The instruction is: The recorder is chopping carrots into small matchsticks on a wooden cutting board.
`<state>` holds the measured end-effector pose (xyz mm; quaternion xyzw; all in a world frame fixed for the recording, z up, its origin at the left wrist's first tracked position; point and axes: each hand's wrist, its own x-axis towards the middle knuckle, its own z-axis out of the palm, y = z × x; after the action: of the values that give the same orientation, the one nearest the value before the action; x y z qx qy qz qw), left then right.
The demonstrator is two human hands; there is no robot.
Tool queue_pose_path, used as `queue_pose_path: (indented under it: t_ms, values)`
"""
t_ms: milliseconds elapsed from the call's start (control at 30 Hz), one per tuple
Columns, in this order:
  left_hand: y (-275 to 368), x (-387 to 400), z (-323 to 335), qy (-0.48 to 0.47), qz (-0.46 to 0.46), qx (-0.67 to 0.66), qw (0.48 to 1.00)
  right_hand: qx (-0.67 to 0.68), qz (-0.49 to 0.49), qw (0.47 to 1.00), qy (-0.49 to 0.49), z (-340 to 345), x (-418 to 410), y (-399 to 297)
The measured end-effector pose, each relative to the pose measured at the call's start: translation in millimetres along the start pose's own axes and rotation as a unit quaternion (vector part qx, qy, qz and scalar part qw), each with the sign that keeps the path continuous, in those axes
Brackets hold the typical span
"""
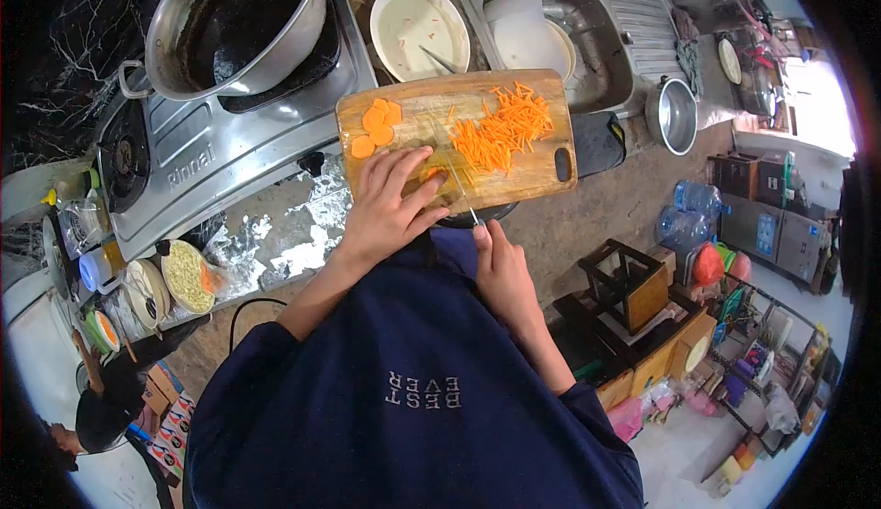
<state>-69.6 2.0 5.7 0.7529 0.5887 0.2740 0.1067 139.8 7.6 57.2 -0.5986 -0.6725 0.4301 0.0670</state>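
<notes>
A wooden cutting board lies before me, with carrot slices at its left and a heap of thin carrot strips at its right. My right hand grips a knife by its handle, the blade lying across the board. Spread over the board's near left part, my left hand has its fingertips beside the blade. Bits of carrot show near those fingertips; the palm hides whatever is beneath it.
A large metal pot stands on the gas stove at left. Behind the board are a white bowl of liquid and a steel sink. A metal bowl stands right. A person is at far lower left.
</notes>
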Motion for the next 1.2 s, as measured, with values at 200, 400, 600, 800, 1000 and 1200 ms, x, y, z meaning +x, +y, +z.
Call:
queue_pose_path:
  t_ms: [200,400,600,800,1000,1200]
  values:
    - [-1,-1,1,0.002,0.005,0.001,1.000,0.052,0.044,0.998,-0.005,-11,1,-13]
    - [0,-1,0,0.008,-0.009,-0.005,1.000,0.076,0.060,0.993,-0.062,-6,6,3]
    - [2,0,0,-0.004,-0.010,0.016,1.000,0.114,0.069,0.989,-0.069,-7,8,5]
    - [3,1,-1,-0.009,-0.006,0.029,1.000,0.131,0.063,0.989,-0.029,-8,6,12]
    - [1,0,1,-0.008,-0.024,0.002,1.000,0.144,0.064,0.984,-0.080,-11,7,9]
    - [1,1,1,-0.016,-0.004,0.028,0.999,0.110,0.041,0.992,-0.054,-8,8,8]
